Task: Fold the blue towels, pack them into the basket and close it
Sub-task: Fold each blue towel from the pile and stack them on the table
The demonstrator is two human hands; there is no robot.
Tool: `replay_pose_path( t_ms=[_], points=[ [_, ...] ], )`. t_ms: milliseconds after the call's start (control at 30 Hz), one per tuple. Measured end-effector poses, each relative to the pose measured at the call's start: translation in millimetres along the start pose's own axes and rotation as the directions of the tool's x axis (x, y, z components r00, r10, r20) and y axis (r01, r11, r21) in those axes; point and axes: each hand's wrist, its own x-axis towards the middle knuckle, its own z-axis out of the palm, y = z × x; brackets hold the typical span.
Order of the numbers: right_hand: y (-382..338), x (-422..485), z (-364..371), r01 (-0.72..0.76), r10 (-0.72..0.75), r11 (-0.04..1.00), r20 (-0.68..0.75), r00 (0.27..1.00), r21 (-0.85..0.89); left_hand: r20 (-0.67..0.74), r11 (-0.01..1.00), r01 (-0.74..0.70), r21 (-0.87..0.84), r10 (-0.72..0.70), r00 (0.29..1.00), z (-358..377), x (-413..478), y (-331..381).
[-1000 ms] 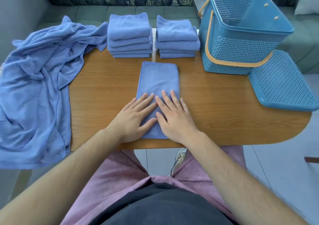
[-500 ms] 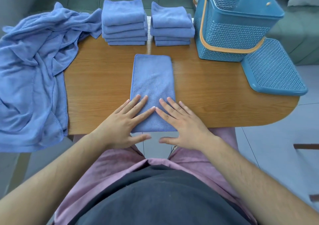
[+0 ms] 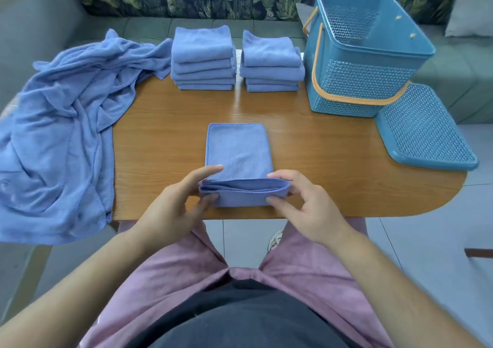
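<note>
The near end of a blue towel [image 3: 238,147] is pinched at both corners by the left hand [image 3: 177,209] and right hand [image 3: 306,203], best carried forward level so edges are matched.

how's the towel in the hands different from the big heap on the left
The towel lies flat mid-table, its near end pinched up by the left hand and right hand; the heap is crumpled and untouched. The towel lies within the table's edges; the heap spills over its left edge. The heap is far larger than the towel. Both are the same blue cloth.
</note>
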Motion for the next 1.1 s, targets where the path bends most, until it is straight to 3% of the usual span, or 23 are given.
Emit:
replay_pose_path(
  t_ms=[167,267,433,633,733,800,900,1000,1100],
  points=[
    [-2.6,55.5,-3.9,-0.068,0.080,0.994,-0.138,0.987,0.088,-0.119,0.984,0.082,-0.157,-0.101,0.988,-1.7,47.3,-2.6],
    [3.7,88.2,-1.5,-0.106,0.111,0.993,-0.109,0.988,0.054,-0.127,0.964,0.198,-0.175,-0.222,0.967,-4.2,76.8,-8.2],
    [20.5,129.6,9.1,-0.189,0.191,0.981,-0.135,0.972,0.029,-0.137,0.942,0.334,-0.045,-0.337,0.932,-5.6,115.5,-21.2],
    [30.9,153.6,19.6,-0.290,0.272,0.951,-0.165,0.948,-0.103,0.011,0.906,0.384,0.177,-0.392,0.920,1.3,131.4,-40.4],
    [21.5,149.4,15.9,-0.376,0.361,0.846,-0.114,0.926,-0.377,-0.019,0.866,0.363,0.344,-0.380,0.925,8.8,125.0,-38.1],
    [7.0,146.3,16.3,-0.300,0.275,0.803,-0.126,0.953,-0.514,-0.048,0.859,0.330,0.392,-0.339,0.940,14.2,121.7,-33.9],
    [-6.8,141.0,30.1,-0.158,0.159,0.810,-0.048,0.986,-0.564,-0.090,0.862,0.304,0.406,-0.294,0.952,23.2,115.9,-30.3],
    [0.1,135.3,43.8,-0.165,0.216,0.791,0.016,0.976,-0.589,-0.117,0.832,0.361,0.422,-0.345,0.931,27.7,111.8,-30.7],
    [9.9,127.3,47.1,-0.286,0.343,0.750,-0.019,0.939,-0.596,-0.134,0.763,0.455,0.460,-0.446,0.885,29.1,106.1,-33.1]
  ],
)
